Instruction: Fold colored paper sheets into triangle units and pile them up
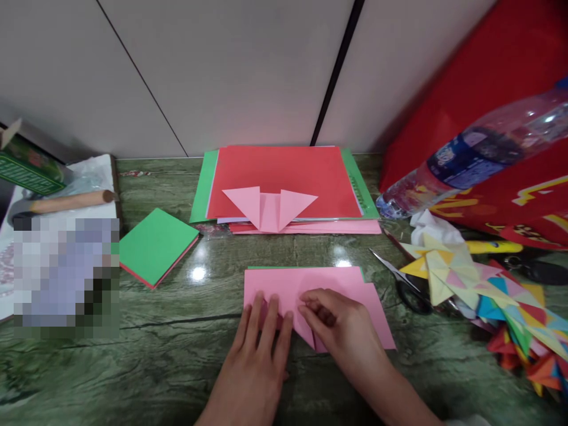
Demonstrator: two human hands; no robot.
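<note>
A pink sheet of paper (pixel 322 278), partly folded, lies on the table in front of me with a thin green edge showing beneath its far side. My left hand (pixel 261 349) presses on its left part, palm down with the fingers stretched out and slightly apart. My right hand (pixel 337 322) is closed in a pinch at a slanted fold near the middle of the sheet. The fingertips hide part of that fold. Farther back, a folded pink paper piece (pixel 270 213) with two pointed wings rests on a stack of red paper (pixel 284 171).
Green square papers (pixel 157 245) lie on the left, near a hammer (pixel 71 202) and a green box (pixel 31 163). To the right are scissors (pixel 412 290), colourful folded paper stars (pixel 448 272), a plastic bottle (pixel 474 148) and a red bag (pixel 465 77). A white wall (pixel 244 71) stands behind.
</note>
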